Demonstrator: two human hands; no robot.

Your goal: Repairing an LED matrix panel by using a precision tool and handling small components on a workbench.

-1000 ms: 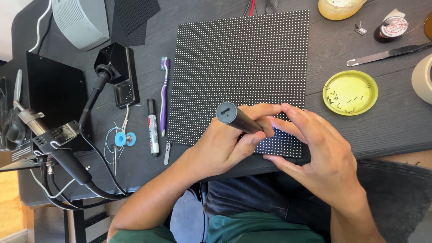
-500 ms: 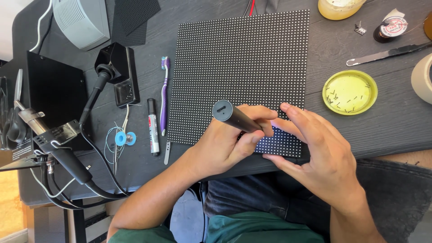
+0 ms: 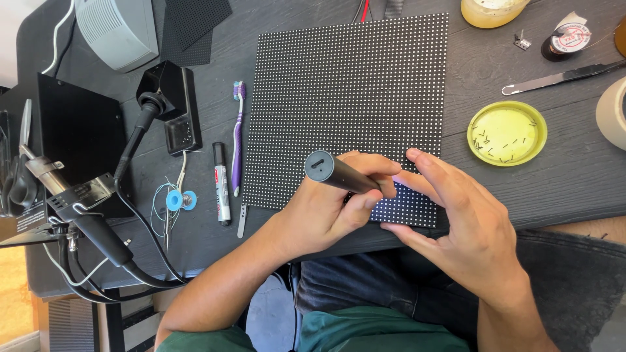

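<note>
Left hand [image 3: 319, 215] wrapped tight round dark pen-like tool [image 3: 340, 174], tip hidden. Right hand [image 3: 466, 221] beside it, open, fingertips on dotted black panel [image 3: 345, 98].

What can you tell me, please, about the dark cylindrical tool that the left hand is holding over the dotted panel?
The dark cylindrical tool is a slim, matte black barrel, metal or plastic by its look, with a flat round end cap bearing a small slot. It lies tilted, cap end up and to the left, its tip hidden behind the fingers. The left hand grips it pen-like above the near edge of the dotted panel; the right hand hovers beside it.
</note>
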